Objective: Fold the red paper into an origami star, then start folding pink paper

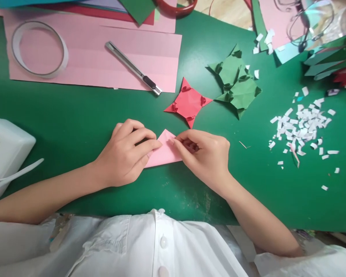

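A folded piece of pink paper (165, 153) lies on the green table between my two hands, its peak pointing away from me. My left hand (129, 154) grips its left side, the fingertips pressed on the fold. At the right slope, my right hand (206, 157) pinches the paper's edge between thumb and forefinger. Just beyond the paper is a red folded paper star (188, 102) with curled corners. Two similar green folded paper stars (230, 73) sit to its right, partly overlapping. My fingers cover both ends of the pink paper.
A utility knife (132, 67) and a roll of white tape (15, 48) rest on a large pink sheet (89, 71). White paper scraps (301, 125) are scattered at the right. A white box-like object (8, 150) with a cable stands at the left. Glasses (304, 23) lie far right.
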Demonstrator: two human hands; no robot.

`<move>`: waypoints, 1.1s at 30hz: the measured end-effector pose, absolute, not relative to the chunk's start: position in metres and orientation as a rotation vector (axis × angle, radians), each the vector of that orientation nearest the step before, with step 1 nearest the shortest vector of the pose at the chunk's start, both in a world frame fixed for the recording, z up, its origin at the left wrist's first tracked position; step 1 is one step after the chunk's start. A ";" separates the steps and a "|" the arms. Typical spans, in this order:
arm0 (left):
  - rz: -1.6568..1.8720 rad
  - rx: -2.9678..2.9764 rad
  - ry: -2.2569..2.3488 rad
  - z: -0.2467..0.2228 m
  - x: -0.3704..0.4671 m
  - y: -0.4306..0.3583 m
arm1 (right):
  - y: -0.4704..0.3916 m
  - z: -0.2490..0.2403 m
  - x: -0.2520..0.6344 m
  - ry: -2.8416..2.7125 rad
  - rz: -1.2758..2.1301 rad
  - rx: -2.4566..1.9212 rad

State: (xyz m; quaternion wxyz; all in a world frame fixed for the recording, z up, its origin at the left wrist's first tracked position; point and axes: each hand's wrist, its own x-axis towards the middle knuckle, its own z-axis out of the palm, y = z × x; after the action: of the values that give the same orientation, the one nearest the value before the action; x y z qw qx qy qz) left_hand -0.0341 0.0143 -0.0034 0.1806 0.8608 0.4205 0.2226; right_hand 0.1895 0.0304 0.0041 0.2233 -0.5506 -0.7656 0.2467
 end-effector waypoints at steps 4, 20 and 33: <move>0.602 2.474 1.146 -0.002 -0.036 0.013 | 0.033 0.007 0.187 -2.147 0.645 -1.580; 0.447 2.761 1.125 -0.005 -0.032 0.006 | 0.033 0.008 0.186 -2.220 0.601 -1.615; 0.375 2.666 1.122 0.001 -0.032 0.007 | 0.026 0.004 0.197 -2.365 0.175 -1.279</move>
State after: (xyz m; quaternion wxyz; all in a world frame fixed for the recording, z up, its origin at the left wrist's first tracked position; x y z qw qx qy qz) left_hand -0.0320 0.0074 0.0010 0.1124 0.9083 0.3821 0.1276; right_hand 0.1970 0.0264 0.0044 0.2216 -0.4629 -0.8559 0.0635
